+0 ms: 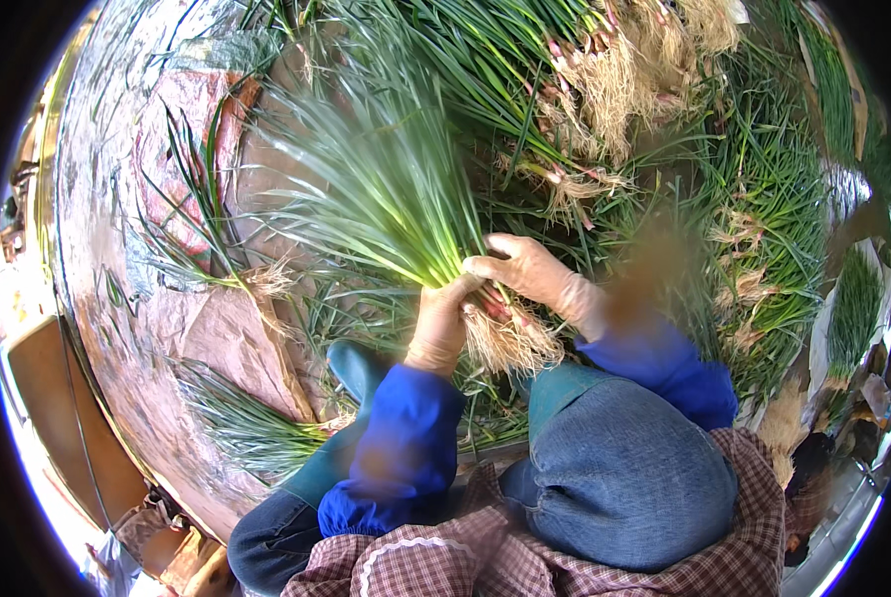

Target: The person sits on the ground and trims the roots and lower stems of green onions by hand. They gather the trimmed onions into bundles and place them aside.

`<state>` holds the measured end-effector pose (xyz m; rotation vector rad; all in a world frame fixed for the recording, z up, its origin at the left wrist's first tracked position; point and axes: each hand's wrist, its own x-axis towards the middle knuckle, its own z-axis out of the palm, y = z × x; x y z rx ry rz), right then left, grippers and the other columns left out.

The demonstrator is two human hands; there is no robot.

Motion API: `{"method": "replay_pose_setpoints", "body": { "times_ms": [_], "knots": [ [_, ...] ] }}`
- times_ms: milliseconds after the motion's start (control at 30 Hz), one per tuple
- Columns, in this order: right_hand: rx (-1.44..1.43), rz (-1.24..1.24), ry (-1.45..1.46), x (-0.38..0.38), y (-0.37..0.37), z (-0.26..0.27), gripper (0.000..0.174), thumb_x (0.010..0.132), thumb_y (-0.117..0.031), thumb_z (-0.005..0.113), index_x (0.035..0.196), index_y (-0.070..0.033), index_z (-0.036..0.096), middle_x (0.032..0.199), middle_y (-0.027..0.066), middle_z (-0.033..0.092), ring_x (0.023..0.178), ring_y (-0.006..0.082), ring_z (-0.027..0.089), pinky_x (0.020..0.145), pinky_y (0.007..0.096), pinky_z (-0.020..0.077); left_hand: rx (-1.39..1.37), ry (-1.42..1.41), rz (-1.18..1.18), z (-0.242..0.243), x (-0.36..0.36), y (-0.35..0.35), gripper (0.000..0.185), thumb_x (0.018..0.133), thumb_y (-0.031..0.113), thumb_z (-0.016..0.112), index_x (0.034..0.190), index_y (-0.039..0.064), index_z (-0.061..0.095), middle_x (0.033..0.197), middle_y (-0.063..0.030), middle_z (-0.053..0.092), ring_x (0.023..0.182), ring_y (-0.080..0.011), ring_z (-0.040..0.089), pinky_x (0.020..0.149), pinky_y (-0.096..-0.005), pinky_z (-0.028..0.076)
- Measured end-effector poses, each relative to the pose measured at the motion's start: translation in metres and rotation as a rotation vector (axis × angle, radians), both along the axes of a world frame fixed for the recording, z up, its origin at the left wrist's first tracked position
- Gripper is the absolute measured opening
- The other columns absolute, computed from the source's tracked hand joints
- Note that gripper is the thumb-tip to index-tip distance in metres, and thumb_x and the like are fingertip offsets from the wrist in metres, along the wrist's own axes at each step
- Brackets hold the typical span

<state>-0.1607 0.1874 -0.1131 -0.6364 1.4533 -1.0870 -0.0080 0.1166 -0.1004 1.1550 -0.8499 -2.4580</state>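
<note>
A thick bunch of long-leaved plants with pale roots, apparently green garlic (415, 216), is in front of my knees, leaves fanned up and to the left. My left hand (441, 317) wraps around its lower stems from the left. On the other side, my right hand (531, 272) grips the stems with thumb and fingers, just above the reddish stem bases. The roots (512, 339) hang below both hands, close to my right knee. Both hands seem to wear thin, pale gloves. The leaf tips are blurred.
A large pile of rooted plants (602, 82) lies beyond my right hand. More plants (773, 224) cover the ground at right. A few loose ones (206, 246) lie left on plastic sheeting (102, 283). Another bunch (259, 425) rests beside my left boot (359, 369).
</note>
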Motion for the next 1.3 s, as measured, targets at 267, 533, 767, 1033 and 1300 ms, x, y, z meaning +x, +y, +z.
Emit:
{"method": "replay_pose_setpoints", "body": {
  "times_ms": [267,533,767,1033,1300],
  "knots": [
    [0.316,-0.087,-0.180,-0.016,-0.018,0.010,0.034,0.096,-0.037,0.059,0.086,-0.005,0.060,0.068,0.0006,0.054,0.043,0.0055,0.039,0.037,0.0216,0.0320,0.026,-0.128,-0.093,0.001,0.020,-0.002,0.025,0.084,0.017,0.057,0.091,-0.006,0.064,0.072,-0.0142,0.067,0.057,-0.0220,0.066,0.055,-0.0309,0.056],
    [-0.045,-0.412,-0.724,0.034,-0.001,0.000,0.018,0.093,-0.023,0.065,0.093,-0.005,0.064,0.067,-0.0051,0.050,0.052,0.0030,0.043,0.044,0.0182,0.0317,-0.080,-0.226,-0.081,0.012,0.031,-0.027,0.017,0.080,0.017,0.061,0.084,0.001,0.065,0.066,-0.0077,0.065,0.058,-0.0152,0.063,0.055,-0.0268,0.051],
    [0.091,-0.544,0.032,-0.099,-0.009,0.017,0.025,0.093,-0.034,0.062,0.099,-0.010,0.065,0.079,0.0028,0.063,0.064,0.0109,0.058,0.059,0.0253,0.0508,0.181,0.042,0.014,-0.005,0.075,-0.047,0.025,0.078,0.009,0.058,0.099,-0.004,0.062,0.071,-0.0089,0.063,0.056,-0.0140,0.059,0.066,-0.0231,0.054],
    [0.158,-0.282,0.142,-0.144,0.037,-0.007,0.027,0.093,-0.023,0.063,0.112,-0.003,0.063,0.082,0.0002,0.060,0.066,0.0089,0.054,0.061,0.0232,0.0485,0.110,-0.004,0.280,0.014,0.047,-0.046,0.024,0.085,0.017,0.061,0.104,0.003,0.056,0.084,-0.0036,0.061,0.084,-0.0227,0.064,0.097,-0.0388,0.049],
    [0.170,-1.181,0.789,-0.241,0.247,0.104,0.043,0.099,-0.041,0.047,0.118,-0.004,0.058,0.079,0.0039,0.060,0.068,0.0156,0.062,0.062,0.0327,0.0568,0.325,0.511,0.310,-0.001,0.049,-0.033,0.077,0.085,0.018,0.065,0.146,-0.005,0.023,0.094,-0.0035,0.048,0.081,-0.0112,0.050,0.084,-0.0303,0.050]
  ]
}}
